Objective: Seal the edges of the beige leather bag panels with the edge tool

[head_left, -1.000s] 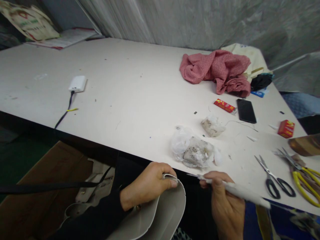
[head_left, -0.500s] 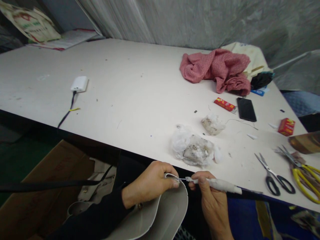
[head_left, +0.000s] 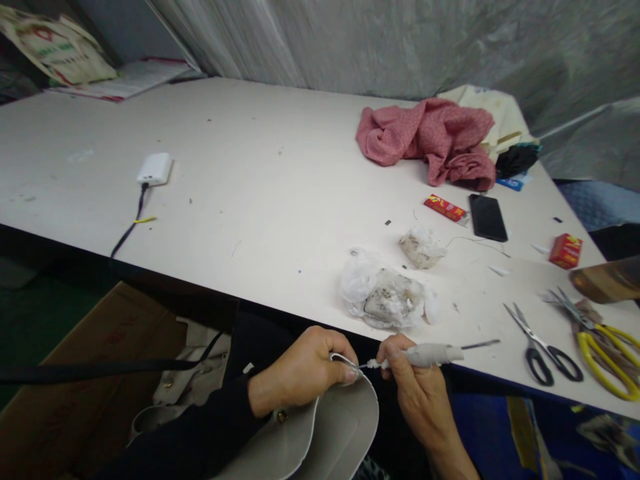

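My left hand [head_left: 313, 363] pinches the rim of a beige sheet piece [head_left: 345, 420], leather-like, which curves down into two broad flaps by my lap. A small brass-coloured stud [head_left: 281, 417] shows on it below my wrist. In my right hand [head_left: 413, 377] is an awl-like tool [head_left: 433, 355] with a white wrapped handle. Its thin metal tip meets the rim beside my left thumb; whether it goes through cannot be seen. From the handle's other end a dark metal rod sticks out to the right. Just beyond my hands lies a dirty lump in clear plastic [head_left: 390, 299].
Black-handled scissors [head_left: 543, 347], yellow-handled scissors [head_left: 600, 340], a phone [head_left: 488, 217], red boxes [head_left: 566, 251] and a pink cloth [head_left: 425, 140] lie on the table's right side. A white device [head_left: 155, 169] with a cable sits left. A cardboard box [head_left: 95, 373] holding beige pieces stands below.
The tool's rear end has swung up and my right hand has turned with it, exposing more of the rear rod. My left hand keeps its grip. The view has shifted slightly.
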`<state>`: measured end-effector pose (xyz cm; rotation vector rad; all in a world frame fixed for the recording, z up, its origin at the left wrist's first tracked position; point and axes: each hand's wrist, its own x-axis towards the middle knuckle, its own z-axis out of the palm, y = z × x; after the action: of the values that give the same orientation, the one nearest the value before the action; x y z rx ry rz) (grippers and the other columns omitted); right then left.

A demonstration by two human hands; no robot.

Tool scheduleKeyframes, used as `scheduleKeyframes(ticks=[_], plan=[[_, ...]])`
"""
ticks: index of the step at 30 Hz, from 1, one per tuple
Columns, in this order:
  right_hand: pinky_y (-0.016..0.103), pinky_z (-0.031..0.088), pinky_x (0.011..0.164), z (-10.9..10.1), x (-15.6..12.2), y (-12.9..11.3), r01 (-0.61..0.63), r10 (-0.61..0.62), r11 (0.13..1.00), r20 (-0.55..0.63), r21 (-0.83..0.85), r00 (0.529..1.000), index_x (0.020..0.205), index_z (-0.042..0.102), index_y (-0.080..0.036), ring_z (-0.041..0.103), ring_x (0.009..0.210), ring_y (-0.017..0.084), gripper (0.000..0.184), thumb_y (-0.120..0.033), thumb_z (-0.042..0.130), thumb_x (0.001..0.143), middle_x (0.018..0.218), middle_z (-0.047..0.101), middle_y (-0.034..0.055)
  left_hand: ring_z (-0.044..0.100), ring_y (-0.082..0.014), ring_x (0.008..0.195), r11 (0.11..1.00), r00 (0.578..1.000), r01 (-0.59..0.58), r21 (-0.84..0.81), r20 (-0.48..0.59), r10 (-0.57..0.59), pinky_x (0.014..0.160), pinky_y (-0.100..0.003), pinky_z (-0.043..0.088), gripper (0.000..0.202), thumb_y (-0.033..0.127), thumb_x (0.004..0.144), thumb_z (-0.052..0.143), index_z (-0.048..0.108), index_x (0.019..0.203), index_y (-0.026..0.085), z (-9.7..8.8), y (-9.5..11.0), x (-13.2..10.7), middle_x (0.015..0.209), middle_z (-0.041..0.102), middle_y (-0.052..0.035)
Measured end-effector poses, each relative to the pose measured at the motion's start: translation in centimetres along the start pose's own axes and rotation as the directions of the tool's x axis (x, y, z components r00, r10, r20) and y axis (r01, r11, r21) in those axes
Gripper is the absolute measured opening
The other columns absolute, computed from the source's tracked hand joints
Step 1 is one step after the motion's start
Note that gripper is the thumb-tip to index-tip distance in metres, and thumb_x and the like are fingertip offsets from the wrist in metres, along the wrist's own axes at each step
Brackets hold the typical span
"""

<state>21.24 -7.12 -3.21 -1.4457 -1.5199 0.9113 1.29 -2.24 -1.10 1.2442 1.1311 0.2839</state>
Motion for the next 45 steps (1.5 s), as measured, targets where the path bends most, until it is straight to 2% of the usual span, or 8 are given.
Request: scheduleKeyframes(ticks=[6,12,17,20,31,36,40,45], plan=[[0.026,0.040,0.054,0.7,0.4,-0.3,-0.011,0.011,1.000,-0.010,0.002,1.000,0.067,0.059,-0.021,0.051,0.055,0.014,0.051,-0.051,0.045,0.107,0.059,0.054,-0.0026,0.056,-0.0160,0.067,0.998,0.998,0.035,-0.052,0.053,-0.032,0.066,-0.028,0.041,0.008,0.021,0.066,0.074,0.077,0.072,0.016,0.3,-0.7,0.3,0.068,0.068,0.0005],[0.025,0.050,0.067,1.5,-1.3,0.5,0.046,-0.006,0.981,-0.205,0.188,0.979,0.085,0.068,-0.022,0.063,0.068,0.015,0.036,-0.041,0.048,0.109,0.070,0.065,-0.0014,0.045,-0.0119,0.056,0.980,0.998,0.056,-0.191,-0.018,-0.060,0.057,-0.026,0.033,0.013,0.027,0.063,0.073,0.070,0.067,0.015,-0.7,-0.6,0.0,0.058,0.059,0.0026],[0.028,0.054,0.072,-0.2,-0.5,0.5,0.057,-0.042,0.998,-0.492,0.016,0.870,0.097,0.069,-0.021,0.068,0.073,0.016,0.026,-0.040,0.054,0.107,0.077,0.069,0.0000,0.045,-0.0121,0.054,0.988,0.995,0.053,-0.148,-0.078,-0.065,0.056,-0.027,0.033,0.013,0.028,0.069,0.069,0.066,0.071,0.016,-1.4,-0.4,-0.5,0.057,0.056,0.0033],[0.028,0.055,0.073,-1.3,0.6,0.6,0.032,-0.089,0.993,-0.551,-0.112,0.830,0.097,0.069,-0.019,0.069,0.071,0.016,0.028,-0.042,0.056,0.106,0.080,0.070,0.0010,0.050,-0.0134,0.059,0.992,0.994,0.054,-0.115,-0.093,-0.064,0.060,-0.027,0.037,0.015,0.029,0.072,0.070,0.069,0.075,0.014,-1.8,-0.7,-0.6,0.064,0.061,0.0011],[0.034,0.055,0.075,-2.0,2.3,2.2,0.085,-0.164,0.971,-0.365,-0.223,0.916,0.095,0.070,-0.019,0.068,0.078,0.020,0.028,-0.042,0.056,0.106,0.085,0.071,0.0039,0.050,-0.0127,0.058,0.971,0.981,0.038,-0.237,-0.175,-0.081,0.061,-0.027,0.038,0.022,0.035,0.067,0.074,0.068,0.071,0.015,-2.1,-1.1,-0.8,0.061,0.061,0.0008],[0.032,0.052,0.079,-2.7,2.5,1.6,0.179,-0.277,0.934,-0.310,-0.309,0.909,0.096,0.071,-0.020,0.067,0.084,0.019,0.022,-0.038,0.061,0.104,0.089,0.072,0.0040,0.049,-0.0125,0.057,0.977,0.984,0.039,-0.208,-0.164,-0.074,0.060,-0.028,0.037,0.021,0.034,0.068,0.073,0.067,0.073,0.015,-2.1,-1.3,-0.8,0.061,0.060,0.0011],[0.027,0.051,0.079,-2.1,1.1,-0.1,0.165,-0.200,0.979,-0.379,-0.122,0.904,0.097,0.069,-0.023,0.066,0.081,0.015,0.018,-0.031,0.056,0.107,0.085,0.070,0.0002,0.053,-0.0139,0.058,0.974,0.993,0.053,-0.219,-0.094,-0.075,0.060,-0.028,0.040,0.019,0.033,0.069,0.073,0.069,0.073,0.015,-2.3,-1.4,-1.1,0.062,0.063,-0.0002],[0.022,0.048,0.069,-0.5,-0.2,-1.6,0.084,-0.072,0.982,-0.071,0.171,0.995,0.089,0.069,-0.024,0.063,0.071,0.012,0.025,-0.033,0.054,0.108,0.072,0.065,-0.0035,0.059,-0.0162,0.064,0.961,0.996,0.077,-0.266,-0.010,-0.083,0.065,-0.029,0.045,0.020,0.032,0.068,0.078,0.073,0.073,0.014,-2.4,-1.1,-1.0,0.068,0.070,-0.0030]])
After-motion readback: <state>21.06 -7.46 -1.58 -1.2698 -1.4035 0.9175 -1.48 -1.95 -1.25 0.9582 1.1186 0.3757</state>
